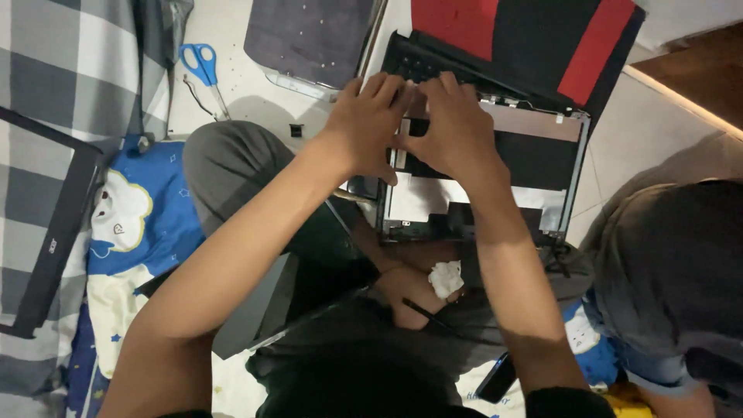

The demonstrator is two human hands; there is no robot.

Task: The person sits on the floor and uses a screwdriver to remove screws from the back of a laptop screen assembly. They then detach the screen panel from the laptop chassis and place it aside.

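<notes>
My left hand [368, 124] and my right hand [453, 128] meet fingertip to fingertip over an opened laptop lid [495, 166], a grey metal back cover with black patches, at its hinge edge next to the black keyboard base [422, 58]. Both hands press or pinch something small at the hinge; the fingers hide it. A loose black screen panel [309, 271] leans across my lap under my left forearm.
Blue-handled scissors [203, 66] lie on the white floor at the upper left. A black screen bezel [54, 232] rests on checked cloth at the left. A grey laptop cover [309, 35] sits up top. A crumpled white tissue [446, 277] lies on my foot. A red and black mat [526, 35] lies behind the laptop.
</notes>
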